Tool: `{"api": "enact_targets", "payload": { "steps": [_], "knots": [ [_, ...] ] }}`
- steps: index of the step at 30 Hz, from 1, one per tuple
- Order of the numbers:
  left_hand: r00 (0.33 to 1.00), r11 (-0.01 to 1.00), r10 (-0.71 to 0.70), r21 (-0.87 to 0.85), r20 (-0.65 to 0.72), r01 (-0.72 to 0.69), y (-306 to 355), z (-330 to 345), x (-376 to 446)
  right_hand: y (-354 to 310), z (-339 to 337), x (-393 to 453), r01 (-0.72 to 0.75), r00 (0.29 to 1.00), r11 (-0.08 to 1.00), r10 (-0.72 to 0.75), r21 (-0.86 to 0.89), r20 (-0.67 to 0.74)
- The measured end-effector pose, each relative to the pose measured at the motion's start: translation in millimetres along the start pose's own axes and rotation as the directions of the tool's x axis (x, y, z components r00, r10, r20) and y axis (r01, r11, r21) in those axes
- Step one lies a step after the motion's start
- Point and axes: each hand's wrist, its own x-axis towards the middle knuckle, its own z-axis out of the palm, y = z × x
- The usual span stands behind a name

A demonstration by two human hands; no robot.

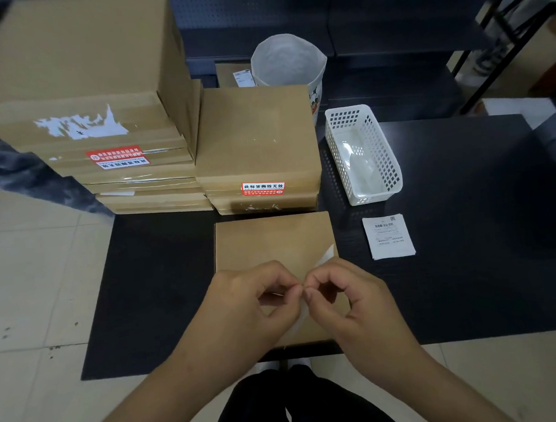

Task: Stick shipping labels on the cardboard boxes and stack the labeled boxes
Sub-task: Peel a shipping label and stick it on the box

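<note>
A flat square brown cardboard box (pixel 272 241) lies on the black table (pixel 475 278) right in front of the person, its near part hidden under both hands. The left hand (pixel 244 303) and the right hand (pixel 349 291) meet fingertip to fingertip above the box, each grip closed in a pinch on a thin translucent white label sheet (pixel 327 257), whose free corner sticks up to the right over the box top. Just beyond this box sits a low stack of brown cardboard boxes (pixel 258 145) with a red and white sticker on its front edge, and to the left of that, touching it, a taller stack of brown cardboard boxes (pixel 77 93) bearing a torn white label and another red sticker. A small pile of white printed shipping labels (pixel 388 237) lies flat on the table to the right of the near box, well apart from it. Behind that pile stands a white perforated plastic basket (pixel 362 154), and farther back a white bag-lined bin (pixel 288 60).
</note>
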Motion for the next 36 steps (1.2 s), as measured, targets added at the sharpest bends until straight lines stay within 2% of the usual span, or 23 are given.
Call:
{"api": "enact_targets", "payload": {
  "steps": [6,11,14,16,18,20,24,28,31,36],
  "knots": [
    [0.999,1.0,-0.018,0.004,0.03,0.018,-4.9,-1.0,0.2,3.5,0.6,0.4,0.032,0.999,0.996,-0.031,-0.085,0.017],
    [0.998,0.998,-0.062,-0.02,-0.019,0.061,-3.2,1.4,0.0,2.1,3.7,1.1,0.041,0.999,0.996,-0.042,-0.078,-0.007],
    [0.967,0.943,-0.254,-0.222,-0.001,0.247,-5.1,0.1,2.6,0.1,3.1,3.4,0.022,0.999,1.0,-0.022,-0.004,-0.029],
    [0.922,0.827,-0.385,-0.426,0.046,0.367,-6.1,-1.2,5.5,-1.2,2.0,5.2,-0.016,0.998,0.997,0.02,0.079,-0.051],
    [0.889,0.732,-0.45,-0.537,0.082,0.42,-7.1,-1.7,7.8,-1.9,1.5,6.9,-0.035,0.997,0.988,0.046,0.149,-0.066],
    [0.891,0.717,-0.444,-0.558,0.098,0.419,-6.7,-1.6,8.0,-1.7,2.2,7.6,-0.045,0.997,0.984,0.056,0.17,-0.061],
    [0.924,0.798,-0.379,-0.485,0.057,0.357,-9.4,0.0,7.2,1.4,4.1,8.1,-0.047,0.996,0.989,0.056,0.141,-0.065],
    [0.925,0.794,-0.378,-0.496,0.053,0.352,-13.7,0.5,8.9,1.9,4.3,8.1,-0.08,0.994,0.986,0.091,0.149,-0.065],
    [0.896,0.719,-0.436,-0.567,0.084,0.402,-17.6,-0.9,11.4,4.7,6.5,8.3,-0.158,0.98,0.963,0.18,0.22,-0.082],
    [0.83,0.564,-0.542,-0.677,0.128,0.472,-25.2,-5.5,18.3,15.9,8.7,17.1,-0.342,0.904,0.855,0.413,0.39,-0.112]
  ]
}}
